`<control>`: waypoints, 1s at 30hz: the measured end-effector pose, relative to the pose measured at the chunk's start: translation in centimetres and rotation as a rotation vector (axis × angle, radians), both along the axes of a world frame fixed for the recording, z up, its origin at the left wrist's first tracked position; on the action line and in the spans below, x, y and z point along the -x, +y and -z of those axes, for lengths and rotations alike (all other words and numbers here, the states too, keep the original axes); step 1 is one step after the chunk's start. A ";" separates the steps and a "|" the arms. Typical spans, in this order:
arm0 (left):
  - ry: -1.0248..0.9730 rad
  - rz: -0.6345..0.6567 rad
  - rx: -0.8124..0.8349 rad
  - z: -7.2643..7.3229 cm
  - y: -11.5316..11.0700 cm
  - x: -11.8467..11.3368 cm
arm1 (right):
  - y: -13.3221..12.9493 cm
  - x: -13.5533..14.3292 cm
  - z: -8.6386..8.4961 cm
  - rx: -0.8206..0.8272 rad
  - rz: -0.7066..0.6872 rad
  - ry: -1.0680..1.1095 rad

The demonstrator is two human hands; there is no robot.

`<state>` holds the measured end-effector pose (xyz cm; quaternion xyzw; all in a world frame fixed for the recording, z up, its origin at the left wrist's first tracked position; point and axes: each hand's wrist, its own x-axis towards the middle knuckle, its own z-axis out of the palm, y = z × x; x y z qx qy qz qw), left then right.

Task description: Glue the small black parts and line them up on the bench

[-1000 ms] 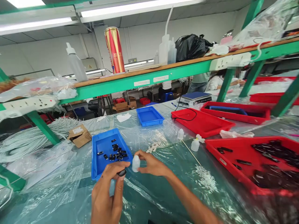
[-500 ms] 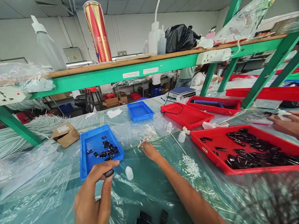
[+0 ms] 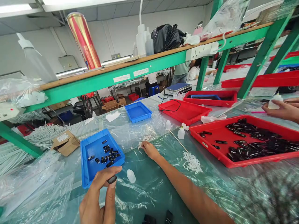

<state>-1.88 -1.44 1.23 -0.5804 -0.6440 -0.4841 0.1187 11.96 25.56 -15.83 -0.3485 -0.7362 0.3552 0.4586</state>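
Between thumb and forefinger, my left hand (image 3: 101,194) pinches a small black casing (image 3: 112,179), its oval end turned toward me. Just beyond it lies a blue tray (image 3: 87,143) with several similar black pieces (image 3: 111,154) inside. Farther out, my right hand (image 3: 150,151) is at a scatter of small white pieces (image 3: 146,138) on the plastic sheet. Its fingers are bent together at the edge of the pieces; what they grip, if anything, is too small to make out. A small white bottle (image 3: 131,176) stands between my hands. Dark pieces (image 3: 149,218) lie at the bottom edge.
A red tray (image 3: 210,149) full of black pieces stands at right, beside a white pile (image 3: 192,163) and a stick (image 3: 178,141). Another person's hand (image 3: 280,109) holds a small bottle. Behind are an empty blue tray (image 3: 138,112), a red tray (image 3: 187,112) and a green shelf (image 3: 163,63).
The view has shifted slightly. My left hand still holds the black casing, and my right hand stays at the white pieces. At right, the other person's hand and bottle show more fully.
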 end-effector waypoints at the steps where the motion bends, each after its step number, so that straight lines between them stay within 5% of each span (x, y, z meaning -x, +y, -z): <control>1: -0.031 -0.004 0.033 -0.1 -0.1 -0.1 | -0.1 0.0 -0.7 0.019 -0.026 0.046; 6: -0.117 0.018 0.059 -0.3 -0.3 -0.5 | -2.5 0.8 -7.1 0.039 -0.238 0.307; 10: -0.061 0.086 0.053 -0.1 0.0 0.4 | -7.5 0.2 -12.8 0.018 -0.403 0.450; 14: -0.017 0.099 0.062 0.1 0.2 1.0 | -12.9 -1.8 -16.6 -0.065 -0.508 0.521; 20: -0.079 0.036 0.046 0.1 0.0 -0.6 | -16.6 -3.5 -18.2 -0.330 -0.323 0.531; 30: -0.172 0.013 0.036 0.0 -0.3 -2.6 | -17.6 -3.2 -17.6 -0.582 -0.247 0.365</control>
